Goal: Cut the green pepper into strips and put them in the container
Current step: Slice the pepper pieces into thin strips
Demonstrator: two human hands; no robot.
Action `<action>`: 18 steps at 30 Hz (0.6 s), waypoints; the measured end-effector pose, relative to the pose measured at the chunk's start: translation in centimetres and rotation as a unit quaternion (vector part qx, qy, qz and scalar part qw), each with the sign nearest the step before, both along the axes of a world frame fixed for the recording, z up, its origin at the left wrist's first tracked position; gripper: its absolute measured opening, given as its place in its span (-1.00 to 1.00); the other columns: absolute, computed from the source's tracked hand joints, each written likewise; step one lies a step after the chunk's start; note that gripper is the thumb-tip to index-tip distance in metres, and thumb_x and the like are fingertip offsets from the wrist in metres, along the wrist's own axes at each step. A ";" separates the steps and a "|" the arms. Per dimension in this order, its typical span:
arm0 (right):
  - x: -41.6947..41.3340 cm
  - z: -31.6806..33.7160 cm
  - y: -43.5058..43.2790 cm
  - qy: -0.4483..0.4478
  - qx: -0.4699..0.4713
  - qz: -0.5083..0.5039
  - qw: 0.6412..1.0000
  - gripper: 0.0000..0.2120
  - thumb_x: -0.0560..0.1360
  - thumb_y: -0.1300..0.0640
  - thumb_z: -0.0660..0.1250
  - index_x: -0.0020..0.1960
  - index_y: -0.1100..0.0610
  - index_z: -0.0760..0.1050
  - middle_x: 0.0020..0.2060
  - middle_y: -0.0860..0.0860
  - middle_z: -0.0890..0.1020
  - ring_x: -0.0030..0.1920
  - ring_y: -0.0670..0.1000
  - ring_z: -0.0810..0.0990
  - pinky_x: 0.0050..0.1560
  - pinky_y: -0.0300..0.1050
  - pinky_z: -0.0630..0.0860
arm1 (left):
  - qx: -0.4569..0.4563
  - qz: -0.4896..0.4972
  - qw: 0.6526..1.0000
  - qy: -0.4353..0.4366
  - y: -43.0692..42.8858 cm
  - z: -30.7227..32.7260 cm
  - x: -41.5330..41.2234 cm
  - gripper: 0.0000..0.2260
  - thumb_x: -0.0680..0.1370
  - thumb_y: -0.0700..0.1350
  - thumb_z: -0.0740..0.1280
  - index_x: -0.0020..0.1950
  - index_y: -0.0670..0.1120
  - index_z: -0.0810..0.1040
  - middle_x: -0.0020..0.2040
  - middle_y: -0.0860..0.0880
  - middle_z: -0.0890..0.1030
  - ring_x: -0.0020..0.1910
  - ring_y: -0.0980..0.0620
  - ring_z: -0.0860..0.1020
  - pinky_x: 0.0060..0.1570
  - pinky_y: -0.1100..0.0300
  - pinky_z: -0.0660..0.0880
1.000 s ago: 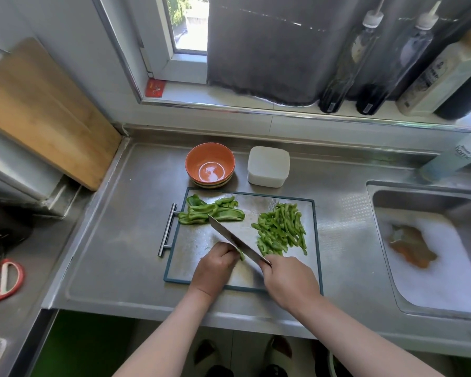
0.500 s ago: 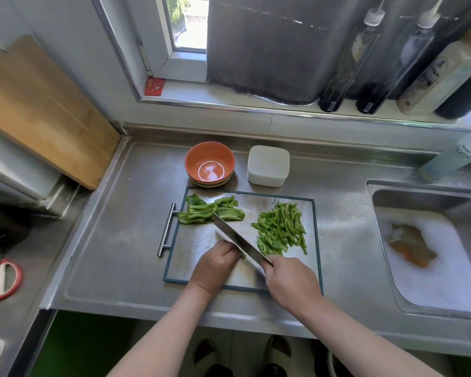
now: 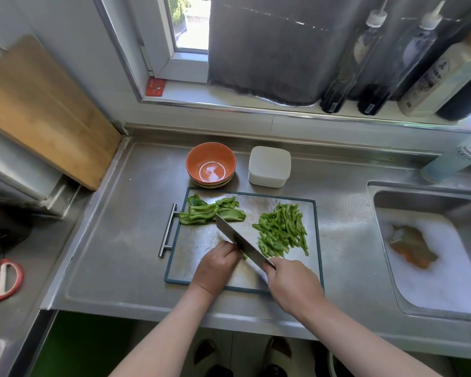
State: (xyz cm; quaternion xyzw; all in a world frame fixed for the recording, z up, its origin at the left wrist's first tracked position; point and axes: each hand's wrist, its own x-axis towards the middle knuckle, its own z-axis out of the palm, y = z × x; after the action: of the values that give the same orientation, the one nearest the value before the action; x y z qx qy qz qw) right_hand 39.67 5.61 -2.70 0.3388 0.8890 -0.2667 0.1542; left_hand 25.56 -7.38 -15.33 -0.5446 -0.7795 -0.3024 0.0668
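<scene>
The cutting is, by my judgement, a little past halfway, and the filling has not begun. A loose heap of pepper strips (image 3: 282, 232) lies on the right half of the cutting board (image 3: 196, 251), thin, slightly curved and glossy green. At the board's back left corner waits a stack of uncut pepper pieces (image 3: 207, 212), broad, flat and wrinkled at the edges.

The right hand (image 3: 294, 284) is clamped round the handle of the knife (image 3: 239, 240), whose wide, bright steel blade slants across the board's middle. The left hand (image 3: 218, 268) sits against the blade's left face with fingers curled down onto a pepper piece (image 3: 245, 256), of which only a green sliver shows.

The board looks like brushed metal, scuffed, with a dark rim and a bar handle on its left side. It lies near the front edge of the steel table (image 3: 114, 240).

Behind it, towards the back edge, stand a round orange bowl (image 3: 211, 165), glazed and holding no pepper, and a square white container (image 3: 269, 165) of matt plastic with rounded corners. I cannot tell whether the container is lidded. No green shows in either, so the stack remains to be sliced and everything remains to be transferred.
</scene>
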 end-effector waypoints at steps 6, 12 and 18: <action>-0.1 0.4 0.2 -0.017 -0.008 -0.003 1.000 -0.67 0.67 -0.06 0.08 -0.15 0.03 0.48 -0.29 -0.08 0.52 -0.33 -0.11 0.37 -0.31 -0.09 0.30 | 0.007 0.003 1.000 -0.004 0.2 0.3 0.1 -0.83 0.39 -0.35 0.53 -0.16 -0.15 0.61 -0.18 -0.08 0.59 -0.21 -0.05 0.54 -0.31 0.14 0.49; -0.3 0.1 0.2 -0.029 -0.010 0.006 1.000 -0.69 0.67 -0.04 0.07 -0.16 0.00 0.46 -0.30 -0.09 0.49 -0.34 -0.09 0.37 -0.31 -0.08 0.29 | 0.006 0.005 1.000 -0.005 0.1 -0.1 0.1 -0.86 0.41 -0.35 0.51 -0.15 -0.16 0.62 -0.17 -0.09 0.59 -0.20 -0.06 0.55 -0.32 0.08 0.52; -0.3 -0.8 0.0 -0.019 -0.006 0.016 1.000 -0.70 0.66 0.00 0.06 -0.17 0.00 0.44 -0.31 -0.07 0.48 -0.25 0.05 0.45 -0.30 -0.06 0.28 | 0.013 0.005 1.000 -0.006 0.2 -0.2 0.0 -0.83 0.40 -0.36 0.51 -0.14 -0.14 0.62 -0.16 -0.09 0.59 -0.20 -0.08 0.56 -0.33 0.06 0.52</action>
State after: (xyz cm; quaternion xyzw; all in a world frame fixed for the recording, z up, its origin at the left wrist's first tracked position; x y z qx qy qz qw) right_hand 39.39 5.64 -3.50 0.3285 0.8897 -0.2628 0.1772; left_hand 25.59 -7.23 -15.54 -0.5381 -0.7783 -0.3158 0.0706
